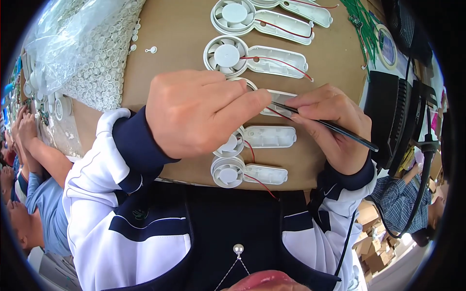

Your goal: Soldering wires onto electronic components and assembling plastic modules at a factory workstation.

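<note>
My right hand [335,123] grips a pair of black tweezers [342,131], their tips pointing left toward my left fingertips. My left hand [204,114] is closed, thumb and forefinger pinched at the tweezer tips; what they hold is too small to make out. Beneath the hands lies a white handheld-fan half shell [281,98], its round end mostly covered by my left hand. A red wire [277,112] runs over its handle part, close under the tweezers. Nearer me lie two similar half shells, one with a fan [228,175] and red wire.
Farther away, several white fan half shells [279,61] with red wires lie in a column on the brown tabletop [174,29]. A clear bag of small white parts [99,72] spreads at left. Green wires [357,22], a tape roll [387,46] and a black device [388,119] stand right.
</note>
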{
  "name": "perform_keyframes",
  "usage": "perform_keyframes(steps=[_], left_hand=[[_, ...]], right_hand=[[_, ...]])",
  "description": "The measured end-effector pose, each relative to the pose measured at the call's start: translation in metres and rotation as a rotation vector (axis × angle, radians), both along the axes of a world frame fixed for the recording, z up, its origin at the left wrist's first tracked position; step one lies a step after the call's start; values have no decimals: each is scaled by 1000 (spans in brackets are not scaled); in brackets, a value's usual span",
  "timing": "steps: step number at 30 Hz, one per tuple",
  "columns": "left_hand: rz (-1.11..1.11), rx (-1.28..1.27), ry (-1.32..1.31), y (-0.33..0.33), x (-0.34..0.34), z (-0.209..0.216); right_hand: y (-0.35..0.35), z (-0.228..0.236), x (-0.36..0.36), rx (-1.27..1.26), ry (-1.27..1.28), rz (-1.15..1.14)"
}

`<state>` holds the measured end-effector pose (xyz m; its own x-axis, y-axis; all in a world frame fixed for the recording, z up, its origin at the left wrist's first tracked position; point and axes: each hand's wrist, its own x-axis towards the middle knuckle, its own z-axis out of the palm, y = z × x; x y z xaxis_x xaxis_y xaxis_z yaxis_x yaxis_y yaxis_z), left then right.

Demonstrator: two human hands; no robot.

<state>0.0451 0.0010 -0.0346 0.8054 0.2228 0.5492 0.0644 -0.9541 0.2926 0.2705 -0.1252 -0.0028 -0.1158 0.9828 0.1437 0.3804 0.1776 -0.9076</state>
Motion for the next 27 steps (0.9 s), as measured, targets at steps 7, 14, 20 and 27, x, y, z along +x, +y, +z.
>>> perform_keyframes(steps=[7, 14, 20, 27], left_hand=[[-41, 42, 23, -1, -1, -2], [-36, 46, 70, -3, 0, 3], [-38, 42, 108, -3, 1, 6], [-41, 56, 134, -4, 2, 8]], right_hand=[[-3, 1, -1, -15, 31, -46], [-2, 0, -3, 5, 39, -60], [1, 4, -1, 25, -59, -6], [0, 4, -1, 2, -55, -23]])
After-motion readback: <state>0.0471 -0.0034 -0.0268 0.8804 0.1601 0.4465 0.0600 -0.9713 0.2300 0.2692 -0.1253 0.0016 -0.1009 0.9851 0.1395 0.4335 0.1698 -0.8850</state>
